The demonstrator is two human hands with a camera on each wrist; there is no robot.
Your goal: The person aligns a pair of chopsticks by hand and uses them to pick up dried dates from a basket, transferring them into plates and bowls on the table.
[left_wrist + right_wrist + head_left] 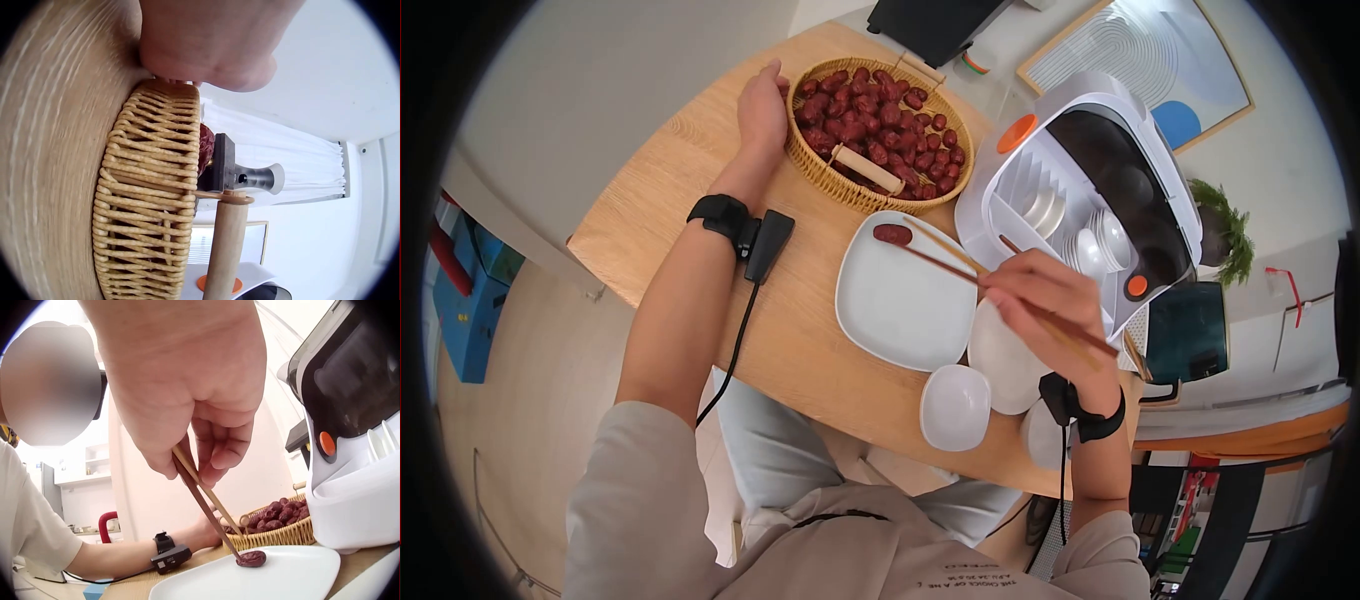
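My right hand [1050, 305] grips a pair of wooden chopsticks [206, 506], one dark and one light. The dark tip meets a single red date [251, 559] lying on a white square plate [905, 310]; the light tip is spread apart above it. At the left, my left hand [762, 112] rests against the outer side of a woven basket [825, 180] full of red dates [870, 115]. In the left wrist view its fingertips are mostly hidden behind the basket's end.
Right of the basket stands a white dish box [980, 215] with a raised dark lid, holding small white bowls [1085, 250]. Nearer me are a white oval plate [1000, 360] and a small white bowl [955, 408]. Wooden handles [867, 169] rise on the basket.
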